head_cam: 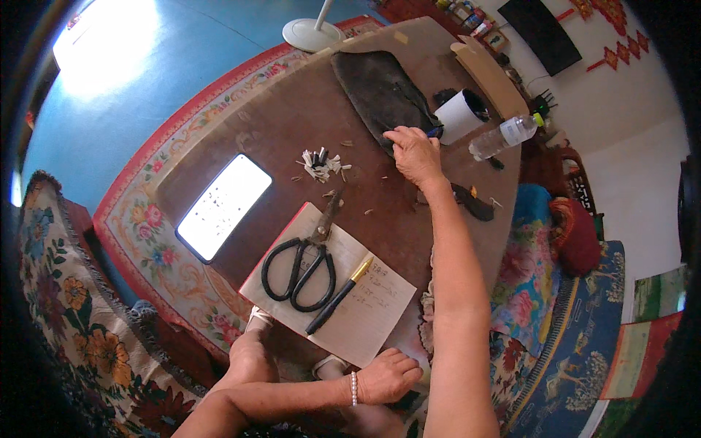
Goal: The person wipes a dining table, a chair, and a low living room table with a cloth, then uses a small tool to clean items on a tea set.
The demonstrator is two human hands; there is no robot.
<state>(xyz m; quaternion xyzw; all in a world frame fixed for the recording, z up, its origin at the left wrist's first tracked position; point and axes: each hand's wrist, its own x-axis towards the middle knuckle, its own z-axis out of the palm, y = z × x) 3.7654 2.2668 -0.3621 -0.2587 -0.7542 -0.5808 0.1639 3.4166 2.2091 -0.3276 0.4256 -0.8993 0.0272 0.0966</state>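
My right hand reaches across the table to the near end of a dark cloth pouch. Its fingers touch the pouch's edge, beside a small blue object; whether they grip anything is hidden. My left hand, with a beaded bracelet at the wrist, rests loosely curled over my lap near the notebook's lower corner. Nothing shows in it. The open notebook bears handwriting and overhangs the table edge. Black-handled scissors and a black pen with a gold end lie on it.
A lit smartphone lies left on the table. Beyond the scissors is a heap of small white and black pieces. At right are a white paper roll, a plastic bottle, a cardboard piece and a dark strap-like object.
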